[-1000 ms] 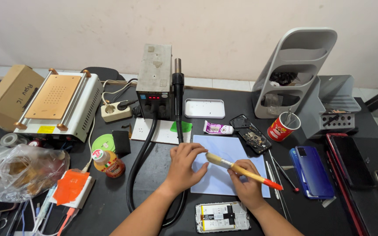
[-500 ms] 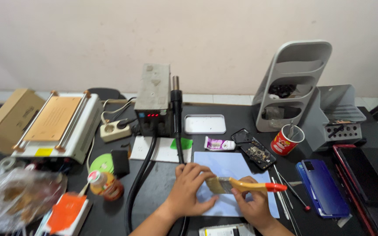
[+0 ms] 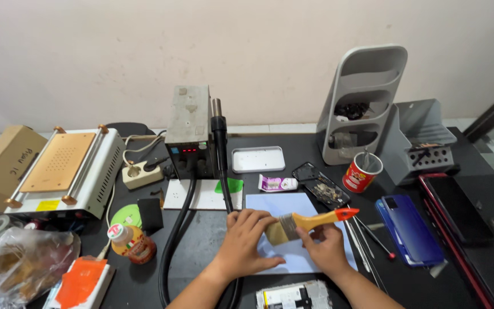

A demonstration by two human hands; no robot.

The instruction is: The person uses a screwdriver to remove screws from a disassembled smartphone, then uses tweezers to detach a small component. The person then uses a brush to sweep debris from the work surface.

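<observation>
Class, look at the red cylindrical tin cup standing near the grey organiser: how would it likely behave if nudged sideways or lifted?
The red cylindrical tin cup stands upright and is taller than it is wide, so a sideways nudge might tip it. Being round, it would probably roll once down. Thin tools stick out of its open top and could spill; it looks light to lift.
</observation>
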